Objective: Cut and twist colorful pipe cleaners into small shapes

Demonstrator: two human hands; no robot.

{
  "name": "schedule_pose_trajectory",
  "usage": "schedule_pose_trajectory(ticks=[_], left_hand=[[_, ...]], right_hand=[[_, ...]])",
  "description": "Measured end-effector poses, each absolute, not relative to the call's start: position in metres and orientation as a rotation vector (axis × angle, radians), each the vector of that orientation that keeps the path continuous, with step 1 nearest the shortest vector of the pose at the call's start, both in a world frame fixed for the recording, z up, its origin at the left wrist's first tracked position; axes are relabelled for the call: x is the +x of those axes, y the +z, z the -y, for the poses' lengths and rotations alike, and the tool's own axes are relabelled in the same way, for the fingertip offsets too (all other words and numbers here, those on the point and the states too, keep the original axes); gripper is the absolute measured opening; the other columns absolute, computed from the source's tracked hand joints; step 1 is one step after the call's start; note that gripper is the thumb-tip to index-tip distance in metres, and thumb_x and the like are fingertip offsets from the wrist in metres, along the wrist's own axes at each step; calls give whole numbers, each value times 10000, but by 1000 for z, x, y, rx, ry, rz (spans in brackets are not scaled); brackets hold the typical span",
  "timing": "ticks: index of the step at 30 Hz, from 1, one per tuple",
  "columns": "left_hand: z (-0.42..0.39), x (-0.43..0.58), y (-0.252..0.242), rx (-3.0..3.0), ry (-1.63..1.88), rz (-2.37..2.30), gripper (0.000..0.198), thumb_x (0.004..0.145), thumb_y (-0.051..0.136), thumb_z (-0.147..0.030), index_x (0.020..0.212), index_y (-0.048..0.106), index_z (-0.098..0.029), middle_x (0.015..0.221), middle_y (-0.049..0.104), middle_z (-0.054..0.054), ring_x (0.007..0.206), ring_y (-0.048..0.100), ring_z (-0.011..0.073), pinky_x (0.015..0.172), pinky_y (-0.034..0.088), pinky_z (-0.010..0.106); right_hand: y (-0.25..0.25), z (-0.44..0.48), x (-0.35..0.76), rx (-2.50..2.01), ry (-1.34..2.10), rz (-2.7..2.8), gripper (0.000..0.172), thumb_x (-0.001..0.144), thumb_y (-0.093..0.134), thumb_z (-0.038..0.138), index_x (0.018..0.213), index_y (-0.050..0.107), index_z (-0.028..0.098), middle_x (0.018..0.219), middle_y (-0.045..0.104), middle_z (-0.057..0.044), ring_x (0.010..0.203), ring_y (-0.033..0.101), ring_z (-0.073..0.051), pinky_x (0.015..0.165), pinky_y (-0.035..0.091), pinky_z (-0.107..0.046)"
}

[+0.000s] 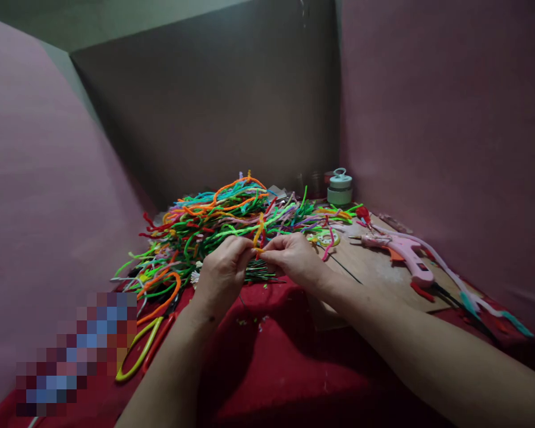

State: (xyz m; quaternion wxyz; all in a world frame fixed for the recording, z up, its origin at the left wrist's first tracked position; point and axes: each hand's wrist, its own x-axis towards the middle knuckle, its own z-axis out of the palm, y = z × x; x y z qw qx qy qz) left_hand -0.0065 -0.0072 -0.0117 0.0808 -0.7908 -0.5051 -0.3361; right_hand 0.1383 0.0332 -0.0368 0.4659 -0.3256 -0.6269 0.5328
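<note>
Head view: a yellow-orange chenille stem (261, 221) stands just before the pile of chenille stems (200, 223), its lower part pinched in both hands. It should be light, fuzzy, bendable and hardly slippery, best held close to the bend. Left hand (225, 261) and right hand (296, 255) nearly meet, thumbs and forefingers closed on it, forearms converging toward the pile. A pink hot-glue gun (401, 249) lies right of the pile.

I'm seeing the left hand (220, 267) and the right hand (296, 255) going bare; the left forearm (173, 351) and right forearm (396, 327) are showing uncovered too, narrowing handward; a small dark spot (211, 319) is marking the left wrist (205, 308).
</note>
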Motion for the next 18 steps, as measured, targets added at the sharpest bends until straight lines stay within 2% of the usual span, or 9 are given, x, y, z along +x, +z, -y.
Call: schedule_pose_trajectory(ticks=[4,8,11,14,16,18], left_hand=[[8,-5,-11,-2401,-979,1490,170,860,399,-239,778,537,-182,808,540,34,745,493,141,677,357,237],[9,-5,-9,-2413,-1087,1585,172,844,419,-246,718,515,-179,744,514,9,692,466,125,646,348,227],[8,-9,-7,-2442,-1188,1766,160,819,449,-271,703,513,-180,665,476,-17,617,422,111,577,333,215],[8,-14,-3,-2469,-1283,1906,163,792,478,-298,680,497,-181,598,416,-37,556,360,99,509,295,207],[8,-15,-1,-2532,-1303,1935,172,779,493,-307,663,483,-180,584,392,-42,542,342,94,493,282,204],[9,-14,0,-2615,-1283,1927,178,773,500,-308,654,475,-178,584,382,-45,537,334,90,488,280,200]], right_hand=[[-39,-35,138,-783,1234,1589,142,645,549,223,528,567,144,429,486,33,397,404,-69,402,303,-206],[-38,-34,138,-760,1356,1559,136,644,555,225,534,544,146,416,469,41,377,389,-66,390,295,-204],[-35,-31,139,-737,1338,1569,146,685,549,257,610,584,136,504,541,8,438,451,-85,439,354,-220],[-30,-26,143,-709,826,1592,146,733,521,213,774,645,147,748,625,-51,668,541,-139,621,433,-276],[-28,-24,146,-619,426,1664,185,753,520,172,881,654,172,908,626,-72,855,529,-177,770,415,-322],[-28,-24,147,-548,175,1807,200,780,523,175,929,656,192,956,631,-72,938,494,-196,850,363,-357]])
